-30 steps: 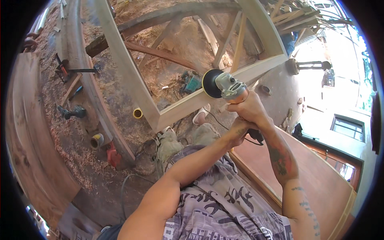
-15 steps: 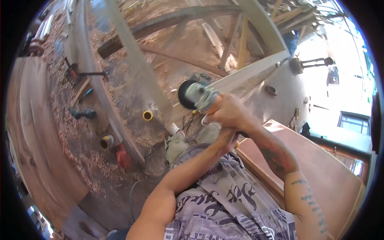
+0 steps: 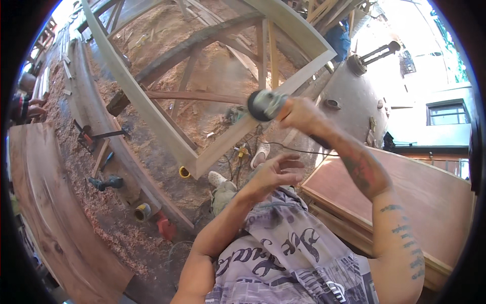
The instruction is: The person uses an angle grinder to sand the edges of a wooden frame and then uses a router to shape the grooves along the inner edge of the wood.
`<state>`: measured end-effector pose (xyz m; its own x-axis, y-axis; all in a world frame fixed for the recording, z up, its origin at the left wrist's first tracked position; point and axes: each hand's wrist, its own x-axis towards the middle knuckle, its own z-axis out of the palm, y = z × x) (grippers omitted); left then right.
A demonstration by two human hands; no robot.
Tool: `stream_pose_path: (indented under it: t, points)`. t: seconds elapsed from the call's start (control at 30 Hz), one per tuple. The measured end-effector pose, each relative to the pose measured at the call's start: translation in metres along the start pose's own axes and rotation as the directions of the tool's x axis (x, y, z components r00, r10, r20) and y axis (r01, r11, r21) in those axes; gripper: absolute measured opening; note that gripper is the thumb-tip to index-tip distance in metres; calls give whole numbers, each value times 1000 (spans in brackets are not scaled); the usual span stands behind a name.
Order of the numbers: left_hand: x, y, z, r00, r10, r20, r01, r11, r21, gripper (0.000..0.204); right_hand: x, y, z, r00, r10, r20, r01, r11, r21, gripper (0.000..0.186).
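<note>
The person wears a short-sleeved grey shirt point(image 3: 298, 258) with dark printed letters and pictures. Both forearms are bare. The right forearm point(image 3: 377, 187) has tattoos, red and dark ones.

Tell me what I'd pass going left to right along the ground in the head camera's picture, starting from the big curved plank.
Curved plank → black clamp → cordless drill → tape roll → yellow ring → left hand, open → angle grinder gripped by the right hand → metal tank → reddish board.
</note>
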<state>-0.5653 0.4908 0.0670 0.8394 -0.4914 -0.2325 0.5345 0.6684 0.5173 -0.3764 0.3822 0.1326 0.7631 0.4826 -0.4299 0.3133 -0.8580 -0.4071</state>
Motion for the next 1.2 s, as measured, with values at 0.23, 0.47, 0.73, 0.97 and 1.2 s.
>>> stream_pose_path:
  t: [0.23, 0.47, 0.73, 0.97, 1.2]
  points:
    - [-42, 102, -24, 898, 358, -255, -285, 916, 282, 51, 39, 131, -76, 878, 408, -251, -413, 910, 36, 36]
    - [-83, 201, -239, 6, 969, -247, 501, 211, 840, 84, 33, 74, -17, 998, -58, -29, 65, 906, 419, 30]
    - [-38, 187, -280, -24, 771, -637, 717, 457, 526, 84, 40, 78, -47, 990, -65, 121, 48, 989, 141, 42]
    - [-48, 187, -268, -155, 799, -581, 855, 403, 326, 83, 80, 214, -160, 954, 290, -73, -279, 951, 129, 39]
    - [-48, 186, -263, -208, 807, -553, 881, 401, 252, 90, 135, 330, -230, 863, 445, -237, -395, 889, 231, 39]
